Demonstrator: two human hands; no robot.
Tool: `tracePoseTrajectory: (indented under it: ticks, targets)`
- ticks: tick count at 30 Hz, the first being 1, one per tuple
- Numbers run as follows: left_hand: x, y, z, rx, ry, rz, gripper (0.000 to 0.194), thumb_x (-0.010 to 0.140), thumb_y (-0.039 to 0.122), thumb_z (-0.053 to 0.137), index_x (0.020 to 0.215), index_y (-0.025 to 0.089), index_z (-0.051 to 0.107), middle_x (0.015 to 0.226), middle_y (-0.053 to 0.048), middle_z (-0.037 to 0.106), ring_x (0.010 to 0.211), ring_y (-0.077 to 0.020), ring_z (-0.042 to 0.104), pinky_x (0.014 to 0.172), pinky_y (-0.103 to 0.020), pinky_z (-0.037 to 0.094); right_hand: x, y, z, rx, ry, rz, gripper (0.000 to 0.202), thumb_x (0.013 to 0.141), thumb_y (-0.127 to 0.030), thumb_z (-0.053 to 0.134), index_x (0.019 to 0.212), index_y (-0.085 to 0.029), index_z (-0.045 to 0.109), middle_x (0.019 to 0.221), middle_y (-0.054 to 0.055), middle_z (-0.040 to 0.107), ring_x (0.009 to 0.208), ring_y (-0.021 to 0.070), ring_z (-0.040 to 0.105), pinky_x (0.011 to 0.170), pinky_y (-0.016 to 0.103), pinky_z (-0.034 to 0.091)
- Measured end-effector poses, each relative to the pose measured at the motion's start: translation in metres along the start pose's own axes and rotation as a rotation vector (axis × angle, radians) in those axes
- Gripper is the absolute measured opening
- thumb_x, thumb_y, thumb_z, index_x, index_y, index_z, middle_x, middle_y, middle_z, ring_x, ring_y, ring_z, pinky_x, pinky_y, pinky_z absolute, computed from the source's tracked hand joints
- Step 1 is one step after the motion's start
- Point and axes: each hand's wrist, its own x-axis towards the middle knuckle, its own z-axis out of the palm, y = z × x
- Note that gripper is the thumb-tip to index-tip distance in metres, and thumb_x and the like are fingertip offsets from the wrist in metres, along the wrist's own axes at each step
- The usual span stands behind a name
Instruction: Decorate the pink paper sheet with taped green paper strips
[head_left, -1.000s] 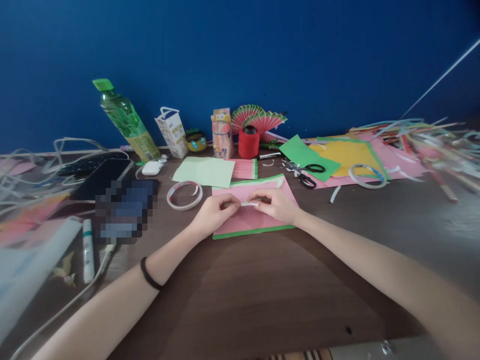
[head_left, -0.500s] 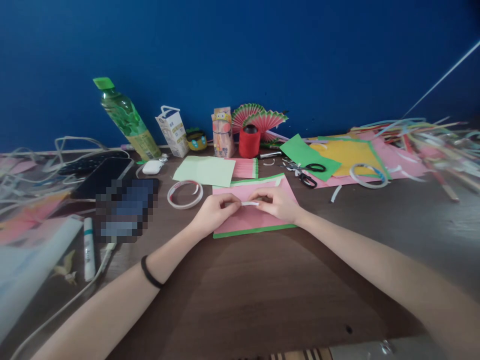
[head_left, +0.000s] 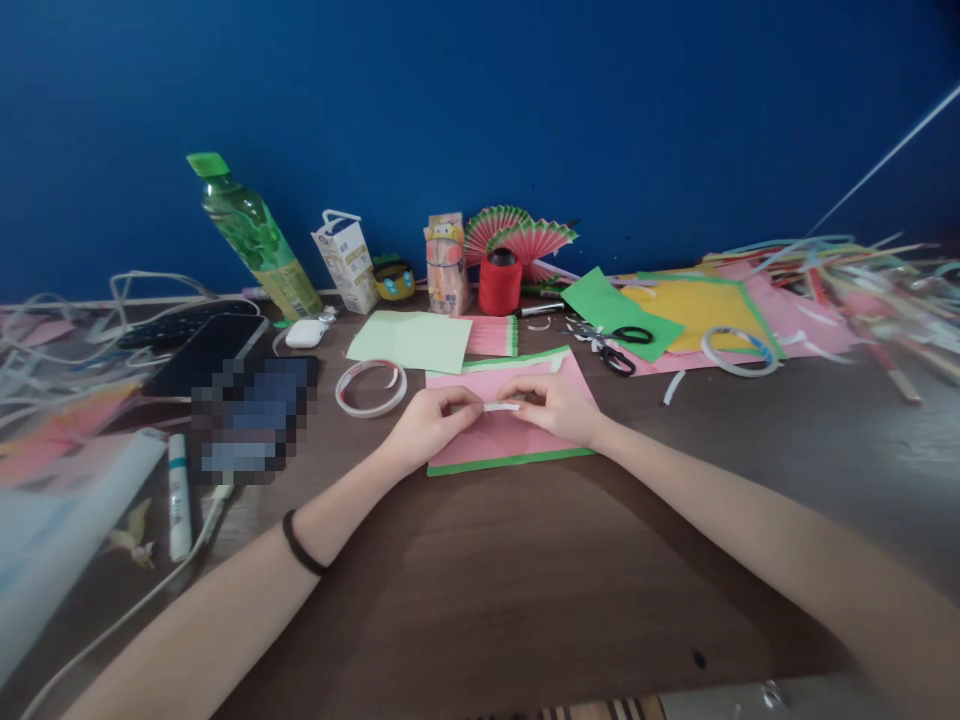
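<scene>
Between my two hands a short white strip [head_left: 501, 407], which looks like double-sided tape, is stretched level over a pink sheet of paper [head_left: 510, 440]. The sheet has green edges along its top and bottom and lies on the dark table. My left hand [head_left: 436, 420] pinches the strip's left end between thumb and fingers. At the other end, my right hand [head_left: 555, 408] pinches it the same way, resting over the sheet's right side. A whitish strip [head_left: 555, 365] lies along the sheet's far edge. Both sets of fingertips partly hide the strip's ends.
Left of the sheet lies a tape roll [head_left: 371, 389], with pale green paper [head_left: 412, 341] behind it. Black-handled scissors [head_left: 619, 350] and a second tape roll [head_left: 741, 352] are on the right. A green bottle [head_left: 251, 235] and carton [head_left: 346, 262] stand along the blue wall.
Hardly anything differs. Both hands keep their pinch on the white strip over the pink sheet, and the view has shifted very slightly.
</scene>
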Motion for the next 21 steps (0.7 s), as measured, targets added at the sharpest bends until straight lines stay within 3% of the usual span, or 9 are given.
tracePoseTrajectory:
  ticks: [8,21]
  targets:
    - [-0.0013,-0.001,0.0007,-0.005,-0.003,0.001,0.021,0.075,0.03,0.052,0.073,0.014,0.066,0.075,-0.002,0.068,0.07,-0.0151,0.058,0.069,-0.025,0.044,-0.0012,-0.002,-0.001,0.008,-0.028,0.051,0.018,0.069,-0.012,0.048,0.079,-0.014,0.063,0.074,0.002,0.063,0.062,0.0112,0.052,0.056,0.023,0.039]
    - [-0.0007,0.0007,0.0003,0.0,-0.007,-0.01,0.021,0.074,0.03,0.052,0.073,0.014,0.066,0.075,-0.002,0.068,0.07,-0.0153,0.058,0.07,-0.025,0.044,-0.0013,-0.0025,-0.0015,0.001,-0.027,-0.002,0.017,0.073,-0.018,0.05,0.081,-0.015,0.064,0.078,0.004,0.066,0.069,0.0136,0.056,0.06,0.025,0.042]
